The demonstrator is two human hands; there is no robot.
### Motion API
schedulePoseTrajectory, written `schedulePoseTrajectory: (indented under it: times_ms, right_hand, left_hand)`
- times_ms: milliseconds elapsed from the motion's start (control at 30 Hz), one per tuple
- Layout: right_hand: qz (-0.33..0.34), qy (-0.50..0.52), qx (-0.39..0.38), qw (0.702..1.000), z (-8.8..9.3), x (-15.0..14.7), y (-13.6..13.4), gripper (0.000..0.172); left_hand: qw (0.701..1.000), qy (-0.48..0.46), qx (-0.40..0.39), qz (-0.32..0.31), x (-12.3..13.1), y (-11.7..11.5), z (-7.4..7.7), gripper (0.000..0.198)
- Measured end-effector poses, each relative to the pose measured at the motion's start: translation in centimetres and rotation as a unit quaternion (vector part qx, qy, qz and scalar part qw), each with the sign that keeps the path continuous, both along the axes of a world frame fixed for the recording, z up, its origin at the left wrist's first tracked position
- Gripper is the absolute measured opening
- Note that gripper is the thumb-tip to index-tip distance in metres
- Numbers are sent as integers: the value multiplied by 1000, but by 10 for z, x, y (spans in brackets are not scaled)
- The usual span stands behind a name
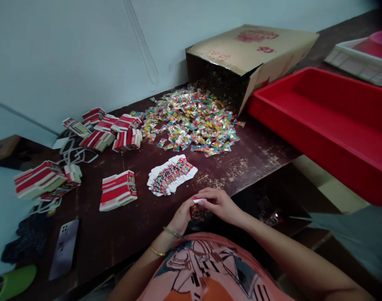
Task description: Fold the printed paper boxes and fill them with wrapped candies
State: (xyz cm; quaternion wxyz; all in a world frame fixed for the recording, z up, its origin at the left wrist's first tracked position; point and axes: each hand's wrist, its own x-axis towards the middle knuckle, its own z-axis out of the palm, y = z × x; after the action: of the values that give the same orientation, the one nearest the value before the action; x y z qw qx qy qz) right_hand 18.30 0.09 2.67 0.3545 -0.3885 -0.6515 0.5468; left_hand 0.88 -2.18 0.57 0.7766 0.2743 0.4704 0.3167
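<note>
Close to my body, at the table's front edge, both hands hold a small printed carton (196, 211) with a white flap at its top. My left hand (182, 216) wraps round its left side. The fingers of my right hand (221, 205) are bent over the top and the flap, hiding much of the carton. Just beyond them lies a fanned row of flat printed cartons (171, 175) with white ends. Left of that sits a stack of red-and-white flat cartons (118, 190). Further back spreads a heap of small clear-wrapped colourful sweets (194, 121).
A cardboard box (253, 46) lies open towards the sweets. The red tray (278, 119) juts over the table's right edge, with a white basket (363, 60) behind. More carton bundles (42, 179), loose white straps (75, 152), a phone (64, 249) and a green object (18, 282) are at left.
</note>
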Motion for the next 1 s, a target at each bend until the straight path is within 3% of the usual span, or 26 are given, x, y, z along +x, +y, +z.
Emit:
schedulePoseTrajectory:
  times_ms: [133, 300, 400, 533, 600, 733, 800, 867, 933, 1000]
  right_hand:
    - [-12, 42, -121, 992, -10, 4, 8, 21]
    - [-16, 104, -227, 968, -31, 7, 3, 26]
    - [-64, 91, -171, 979, -38, 3, -7, 24]
    - [-102, 35, -21, 994, -37, -6, -21, 25]
    - [-105, 14, -1, 994, -29, -1, -25, 25]
    - [-171, -39, -52, 983, -5, 59, -27, 27]
    - [-229, -105, -68, 965, 3, 106, -24, 32]
    - [-229, -204, -44, 951, 2, 142, -16, 33]
    - [-199, -284, 24, 938, -9, 150, -1, 31]
    - [-159, -292, 84, 939, -25, 122, 21, 30]
  left_hand:
    - [995, -20, 55, -81, -5, -4, -2, 52]
    - [965, 102, 161, -180, -13, 0, -5, 50]
    - [961, 133, 170, -175, -14, 5, -5, 50]
    - [987, 62, 83, -124, -3, 3, -8, 56]
    - [993, 9, 46, -106, 7, 0, -8, 59]
    - [989, -70, 41, -127, 20, 0, 0, 55]
    - [990, -42, 68, -119, 13, 6, 5, 52]
    - [994, -1, 71, -84, -1, 11, 6, 49]
    - [998, 28, 51, -36, -17, 15, 2, 46]
    - [998, 48, 35, 6, -28, 14, -6, 44]
